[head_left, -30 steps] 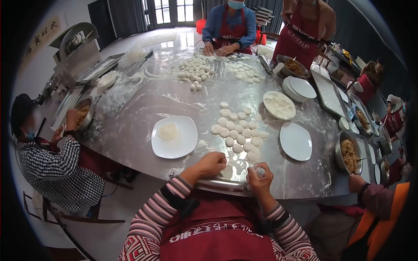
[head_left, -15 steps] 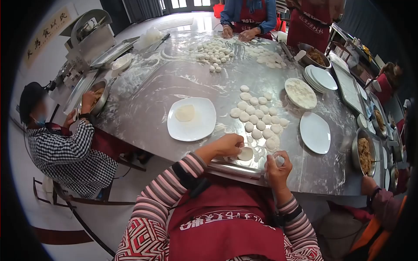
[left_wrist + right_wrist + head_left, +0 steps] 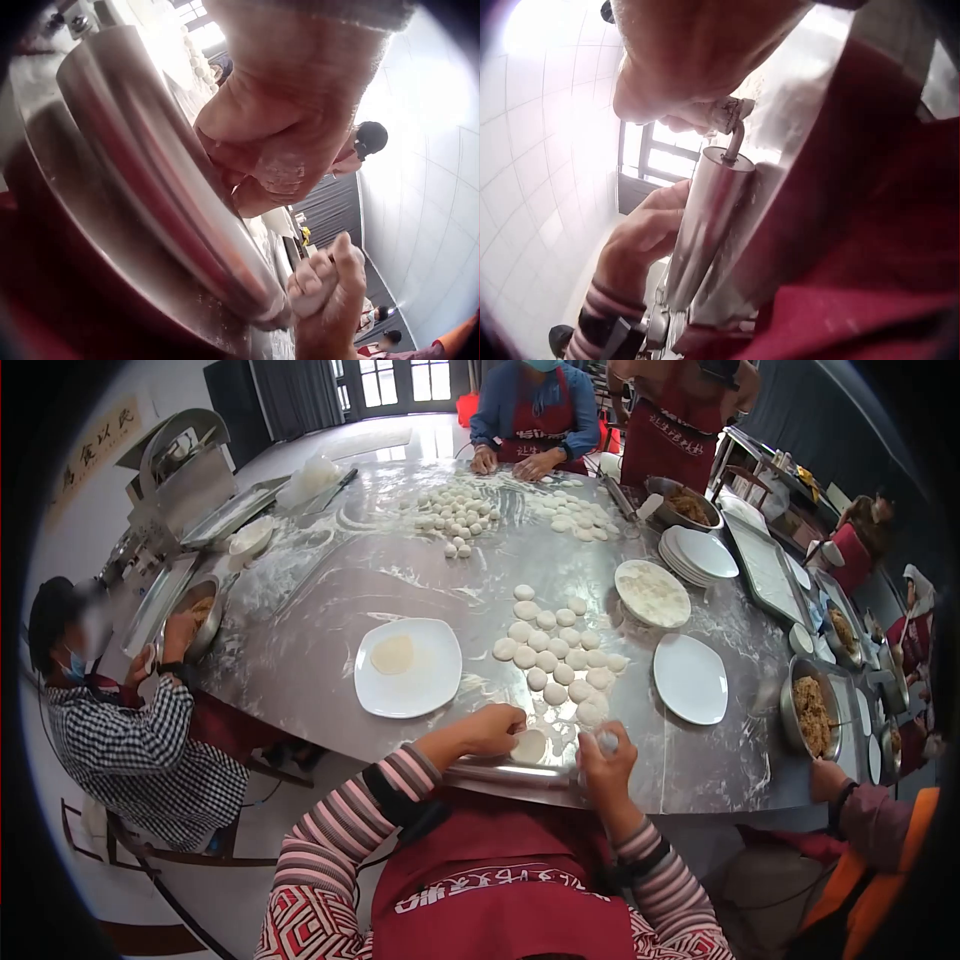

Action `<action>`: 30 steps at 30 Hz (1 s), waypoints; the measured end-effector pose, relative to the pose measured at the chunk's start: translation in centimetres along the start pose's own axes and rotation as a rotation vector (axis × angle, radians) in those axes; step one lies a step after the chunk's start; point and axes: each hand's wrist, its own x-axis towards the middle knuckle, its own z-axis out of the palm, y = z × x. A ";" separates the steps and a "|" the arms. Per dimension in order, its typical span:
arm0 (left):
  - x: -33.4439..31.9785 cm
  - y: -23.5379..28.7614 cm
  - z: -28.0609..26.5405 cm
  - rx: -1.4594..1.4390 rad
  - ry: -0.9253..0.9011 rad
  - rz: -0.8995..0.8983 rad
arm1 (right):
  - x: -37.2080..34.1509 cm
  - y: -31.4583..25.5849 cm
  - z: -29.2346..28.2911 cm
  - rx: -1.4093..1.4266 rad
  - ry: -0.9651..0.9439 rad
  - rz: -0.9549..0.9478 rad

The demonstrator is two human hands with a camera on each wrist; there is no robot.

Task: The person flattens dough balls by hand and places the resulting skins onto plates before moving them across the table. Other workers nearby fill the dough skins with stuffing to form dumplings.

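The dough round [image 3: 529,747] lies on the metal table [image 3: 300,650], beside the steel roller [image 3: 705,225]; likely light, soft, easily torn; support it by the rim; the left hand [image 3: 490,729] pinches its edge; the right hand [image 3: 607,765] grasps the roller's crank handle [image 3: 726,115].

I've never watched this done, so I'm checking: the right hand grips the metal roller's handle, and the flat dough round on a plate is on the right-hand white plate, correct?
Not quite: the head view shows that flat dough round on the left-hand white plate. The right hand does grip the metal roller's handle.
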 end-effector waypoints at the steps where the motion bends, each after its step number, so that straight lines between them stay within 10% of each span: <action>1: 0.1 0.0 0.0 0.048 -0.036 0.042 | 1.4 0.3 0.8 0.010 0.017 -0.028; 9: 1.0 0.8 0.3 0.157 0.031 0.003 | 3.2 0.7 1.8 -0.058 0.023 -0.089; 10: 0.8 0.3 0.5 0.145 0.037 0.006 | 1.6 0.4 0.3 -0.277 -0.056 -0.311; 14: 0.0 0.0 0.1 0.018 0.000 -0.062 | -0.7 0.7 0.0 0.005 0.008 0.056; 24: 1.4 0.5 0.7 0.118 0.036 -0.018 | 0.9 -1.0 0.4 -0.315 0.054 -0.374; 26: 0.7 -0.1 1.0 -0.040 0.060 -0.089 | -2.2 1.8 -0.7 -0.032 0.020 0.051; 30: 0.2 0.1 1.0 -0.021 0.040 -0.010 | 2.4 -0.8 1.6 -0.082 0.088 -0.135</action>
